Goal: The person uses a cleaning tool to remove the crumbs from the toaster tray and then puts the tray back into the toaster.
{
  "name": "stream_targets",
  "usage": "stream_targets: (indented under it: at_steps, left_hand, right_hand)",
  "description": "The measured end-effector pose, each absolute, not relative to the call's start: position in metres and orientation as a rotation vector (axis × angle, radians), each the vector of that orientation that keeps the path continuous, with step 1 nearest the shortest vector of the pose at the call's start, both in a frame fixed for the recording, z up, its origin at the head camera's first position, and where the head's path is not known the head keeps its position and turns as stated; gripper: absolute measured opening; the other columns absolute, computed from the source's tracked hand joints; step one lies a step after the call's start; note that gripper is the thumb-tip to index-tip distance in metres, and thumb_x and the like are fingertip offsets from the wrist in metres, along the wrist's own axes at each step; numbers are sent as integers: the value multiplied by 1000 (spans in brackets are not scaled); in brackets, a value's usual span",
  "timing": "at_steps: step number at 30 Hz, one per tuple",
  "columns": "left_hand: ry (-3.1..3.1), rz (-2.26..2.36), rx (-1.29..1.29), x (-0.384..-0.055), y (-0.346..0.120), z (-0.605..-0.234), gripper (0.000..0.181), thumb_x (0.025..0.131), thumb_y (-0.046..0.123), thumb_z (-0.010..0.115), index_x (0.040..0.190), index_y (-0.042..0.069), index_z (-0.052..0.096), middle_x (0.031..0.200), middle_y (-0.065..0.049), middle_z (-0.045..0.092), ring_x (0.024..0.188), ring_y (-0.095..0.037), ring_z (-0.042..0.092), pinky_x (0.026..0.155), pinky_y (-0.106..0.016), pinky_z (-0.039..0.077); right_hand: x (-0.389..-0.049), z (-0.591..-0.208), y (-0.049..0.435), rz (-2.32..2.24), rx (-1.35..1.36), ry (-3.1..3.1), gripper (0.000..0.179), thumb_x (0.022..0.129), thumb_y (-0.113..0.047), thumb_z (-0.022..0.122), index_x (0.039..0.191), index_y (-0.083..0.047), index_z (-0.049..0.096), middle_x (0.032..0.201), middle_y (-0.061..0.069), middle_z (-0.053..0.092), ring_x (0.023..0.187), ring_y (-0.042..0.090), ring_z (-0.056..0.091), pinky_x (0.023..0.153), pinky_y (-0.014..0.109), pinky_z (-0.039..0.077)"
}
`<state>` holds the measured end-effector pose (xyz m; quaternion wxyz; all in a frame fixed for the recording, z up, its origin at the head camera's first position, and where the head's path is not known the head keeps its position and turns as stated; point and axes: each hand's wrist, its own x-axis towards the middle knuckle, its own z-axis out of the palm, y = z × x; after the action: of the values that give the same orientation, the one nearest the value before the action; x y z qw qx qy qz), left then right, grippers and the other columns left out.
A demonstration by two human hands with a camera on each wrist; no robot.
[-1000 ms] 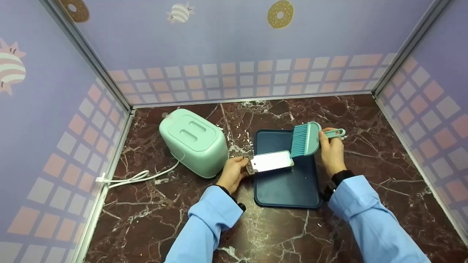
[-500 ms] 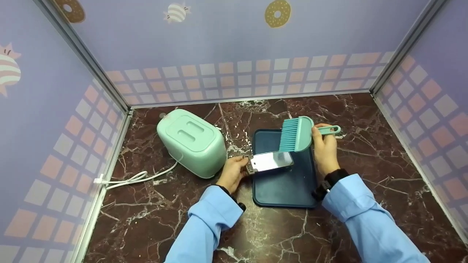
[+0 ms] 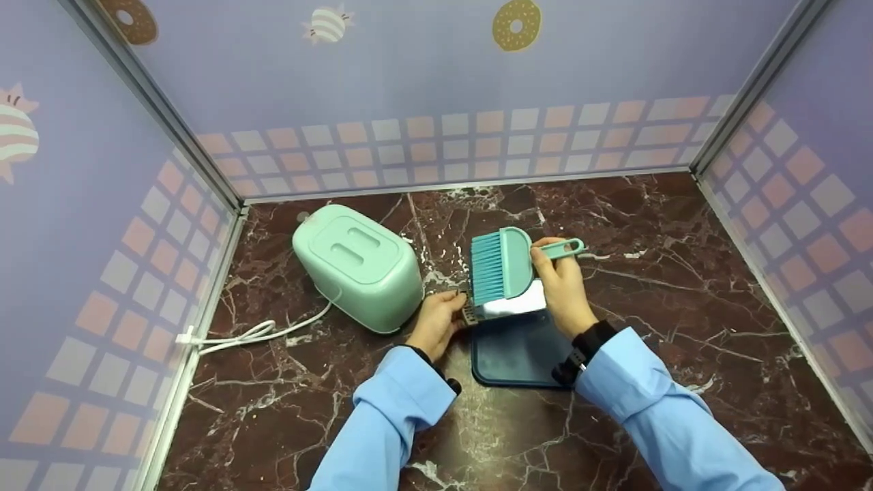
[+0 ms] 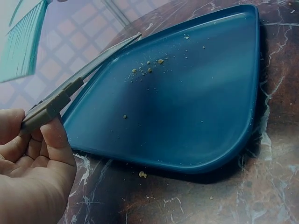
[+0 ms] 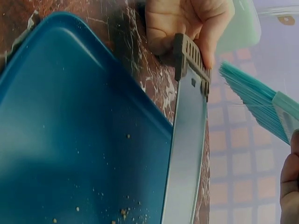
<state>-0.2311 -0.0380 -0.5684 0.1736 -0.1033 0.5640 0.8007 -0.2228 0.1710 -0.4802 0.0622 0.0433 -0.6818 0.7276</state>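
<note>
My left hand (image 3: 436, 322) pinches the slotted, brownish end of a shiny metal crumb tray (image 5: 187, 140) between thumb and fingers. The crumb tray is tilted above a dark blue tray (image 3: 511, 354). With my right hand (image 3: 563, 292) I hold a mint-green hand brush (image 3: 517, 262) by its handle, its teal bristles pointing left. In the right wrist view, the bristles stand apart from the metal near its slotted end. Small crumbs (image 4: 149, 70) lie scattered over the blue tray. Part of the crumb tray is hidden behind the brush in the head view.
A mint-green toaster (image 3: 361, 273) stands to the left, close to my left hand. Its white cord (image 3: 256, 332) runs to the left wall. Patterned lilac walls (image 3: 423, 75) enclose the dark marbled surface (image 3: 327, 423). One crumb (image 4: 142, 174) lies outside the blue tray.
My right hand has moved the brush left along the crumb tray, from its far end towards its slotted end. My left hand and the crumb tray have stayed nearly still.
</note>
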Motion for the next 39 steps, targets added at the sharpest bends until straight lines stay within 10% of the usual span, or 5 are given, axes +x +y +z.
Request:
stream_targets:
  at_steps: [15, 39]
  left_hand:
    - [1623, 2252, -300, -230, -37, -567, 49, 107, 9, 52, 149, -12, 39, 115, -9, 58, 88, -15, 58, 74, -29, 51]
    - [1613, 2289, -251, -232, -45, -566, 30, 108, 6, 47, 127, -16, 54, 90, -3, 60, 78, -12, 58, 69, -26, 49]
  right_hand:
    - [-235, -516, 176, 2127, 119, -2218, 30, 109, -16, 49, 129, 7, 48, 112, 23, 56, 97, 21, 55, 81, 25, 47]
    - [-229, -499, 223, 1822, -14, -2251, 27, 107, -7, 51, 121, 15, 52, 102, 15, 56, 88, 9, 53, 77, 19, 44]
